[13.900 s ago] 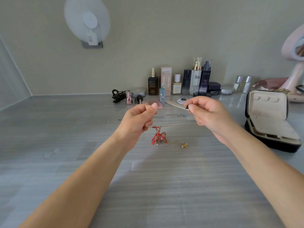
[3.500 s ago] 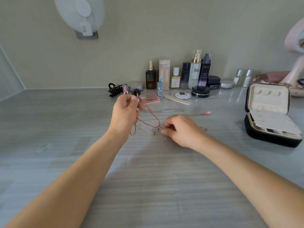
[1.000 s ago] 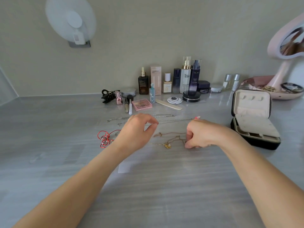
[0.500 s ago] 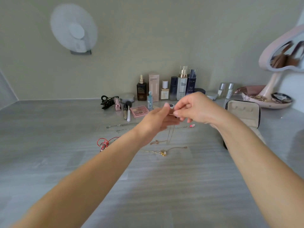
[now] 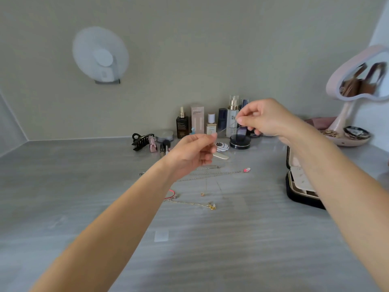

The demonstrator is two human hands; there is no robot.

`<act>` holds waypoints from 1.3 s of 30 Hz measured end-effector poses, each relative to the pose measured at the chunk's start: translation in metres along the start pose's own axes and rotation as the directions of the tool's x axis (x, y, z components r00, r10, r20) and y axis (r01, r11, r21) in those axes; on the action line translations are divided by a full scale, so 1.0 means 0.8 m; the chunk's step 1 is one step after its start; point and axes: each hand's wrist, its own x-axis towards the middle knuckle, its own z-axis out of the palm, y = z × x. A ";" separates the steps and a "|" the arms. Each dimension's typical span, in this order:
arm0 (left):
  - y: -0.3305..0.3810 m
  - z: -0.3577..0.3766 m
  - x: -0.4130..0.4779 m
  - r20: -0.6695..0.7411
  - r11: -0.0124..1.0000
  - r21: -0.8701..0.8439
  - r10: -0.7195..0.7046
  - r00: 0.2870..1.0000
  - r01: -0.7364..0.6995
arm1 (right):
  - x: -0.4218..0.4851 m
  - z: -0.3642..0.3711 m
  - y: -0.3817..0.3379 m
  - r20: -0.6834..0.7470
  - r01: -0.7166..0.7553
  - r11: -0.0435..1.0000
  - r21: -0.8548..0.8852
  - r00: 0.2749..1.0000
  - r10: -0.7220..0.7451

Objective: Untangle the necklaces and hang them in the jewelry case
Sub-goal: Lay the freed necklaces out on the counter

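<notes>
Left hand (image 5: 192, 153) and right hand (image 5: 266, 121) are raised, with a fine necklace (image 5: 227, 129) pinched between their fingertips.

It should be kept taut and untwisted while carried rightward. The jewelry case (image 5: 299, 200) lies open at the right edge of the surface (image 5: 210, 249), below the right forearm (image 5: 336, 186). Other necklaces (image 5: 195, 204) lie mid-surface.

Left hand (image 5: 190, 153) and right hand (image 5: 266, 121) pinch a thin chain (image 5: 226, 128) above the table (image 5: 84, 186).
</notes>
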 end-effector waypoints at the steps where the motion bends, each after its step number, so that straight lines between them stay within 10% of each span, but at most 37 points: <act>1: 0.001 -0.005 0.000 -0.008 1.000 -0.002 0.005 1.000 -0.005 | 0.002 -0.002 0.003 -0.016 -0.017 1.000 0.007 1.000 0.017; 20: -0.038 -0.080 -0.001 -0.172 0.915 0.328 -0.186 0.967 0.234 | -0.001 -0.018 0.123 -0.088 -0.339 0.937 -0.083 0.939 0.332; 29: -0.073 -0.067 -0.001 -0.214 0.522 0.788 -0.264 0.940 0.326 | -0.002 0.026 0.179 -0.029 -0.299 0.675 -0.675 0.924 0.381; 39: -0.058 -0.058 0.008 -0.249 0.242 0.922 -0.220 0.943 0.300 | 0.002 0.032 0.196 -0.025 -0.263 0.672 -0.692 0.940 0.341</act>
